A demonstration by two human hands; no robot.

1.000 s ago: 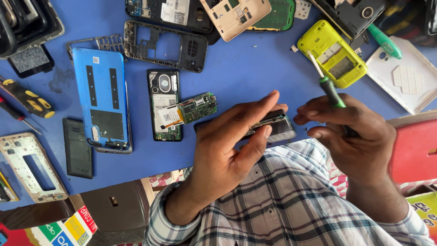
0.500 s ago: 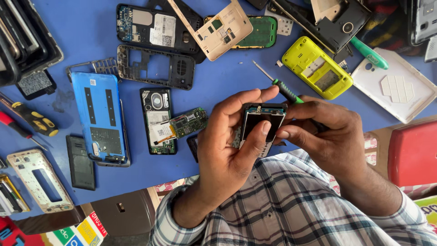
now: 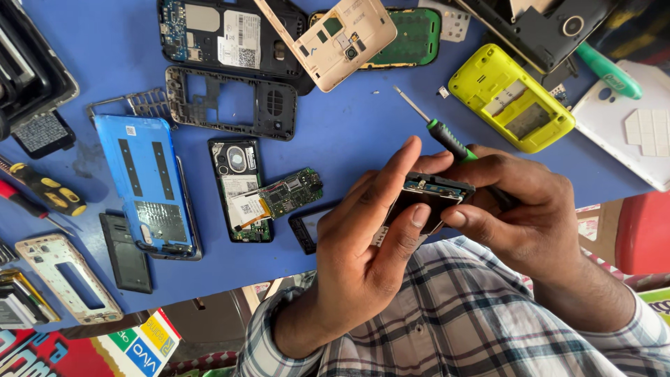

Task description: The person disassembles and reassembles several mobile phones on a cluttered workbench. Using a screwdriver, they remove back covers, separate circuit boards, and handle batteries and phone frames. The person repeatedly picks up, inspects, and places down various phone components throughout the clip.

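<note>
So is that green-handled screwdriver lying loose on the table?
No, the green-handled screwdriver is gripped in the right hand, its tip pointing out over the blue table, while both hands hold a small phone part.

- two hands: the left hand (image 3: 363, 258) and the right hand (image 3: 520, 216), both closed on one small dark phone body (image 3: 427, 199);
- three screwdrivers: one green-handled screwdriver (image 3: 447, 138) in the right hand; one yellow-and-black screwdriver (image 3: 47, 193) and one red-handled screwdriver (image 3: 24, 204) at the table's left edge;
- one blue back cover (image 3: 146, 185);
- one yellow phone housing (image 3: 511, 98);
- one gold phone frame (image 3: 328, 38); one silver-gold frame (image 3: 70, 279) at lower left;
- one black middle frame (image 3: 230, 103);
- one loose green circuit board (image 3: 292, 192);
- one green keypad board (image 3: 412, 38);
- one black battery (image 3: 125, 253);
- one white cover (image 3: 628, 126) at far right.
</note>
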